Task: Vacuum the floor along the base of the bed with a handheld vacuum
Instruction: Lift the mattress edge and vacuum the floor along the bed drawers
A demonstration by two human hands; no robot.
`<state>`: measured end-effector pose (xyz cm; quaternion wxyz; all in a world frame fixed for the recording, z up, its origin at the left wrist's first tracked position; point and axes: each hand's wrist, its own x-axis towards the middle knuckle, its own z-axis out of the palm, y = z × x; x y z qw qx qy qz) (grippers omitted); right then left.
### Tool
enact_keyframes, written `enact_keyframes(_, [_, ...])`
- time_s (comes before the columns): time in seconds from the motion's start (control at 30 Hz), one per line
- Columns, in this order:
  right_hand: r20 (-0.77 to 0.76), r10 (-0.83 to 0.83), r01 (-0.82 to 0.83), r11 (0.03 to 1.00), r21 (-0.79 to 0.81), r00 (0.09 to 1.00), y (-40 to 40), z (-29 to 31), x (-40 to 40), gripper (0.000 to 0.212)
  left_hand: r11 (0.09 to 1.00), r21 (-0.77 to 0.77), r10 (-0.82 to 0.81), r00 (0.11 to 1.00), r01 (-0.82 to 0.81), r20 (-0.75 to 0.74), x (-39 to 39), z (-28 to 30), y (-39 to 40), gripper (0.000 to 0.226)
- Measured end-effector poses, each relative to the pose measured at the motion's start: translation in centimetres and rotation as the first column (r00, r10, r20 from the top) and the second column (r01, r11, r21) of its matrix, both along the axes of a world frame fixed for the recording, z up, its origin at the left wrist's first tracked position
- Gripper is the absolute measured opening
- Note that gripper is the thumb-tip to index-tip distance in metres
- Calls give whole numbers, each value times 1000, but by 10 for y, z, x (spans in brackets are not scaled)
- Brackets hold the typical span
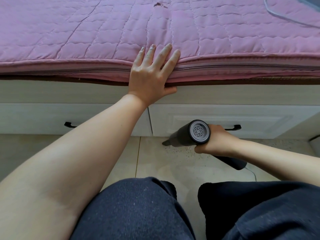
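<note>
Right hand (213,140) hides vacuum (183,134) grip; its fingers unseen. Grey cable (277,12) cut off at far right edge.

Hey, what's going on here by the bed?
A person crouched at the bed is vacuuming the floor. Their right hand grips a dark handheld vacuum, nozzle down on the tile by the drawer base, with crumbs scattered just beside it. Their left hand rests flat on the edge of the pink quilt.
</note>
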<state>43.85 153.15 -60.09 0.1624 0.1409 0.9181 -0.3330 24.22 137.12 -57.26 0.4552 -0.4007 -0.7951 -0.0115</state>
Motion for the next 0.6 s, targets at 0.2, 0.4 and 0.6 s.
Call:
enact_keyframes(0.2, [0,15,-15,999,29,1000,-1,4,3,27,1000,-2,-2,1000,2,2,0,0,0,92])
enact_keyframes(0.4, [8,23,-23,999,23,1000,1,5,10,27,1000,-2,1,1000,-1,13,1,0,0,92])
enact_keyframes(0.6, [-4,30,-30,999,20,1000,4,3,15,27,1000,-4,4,1000,-4,16,2,0,0,92])
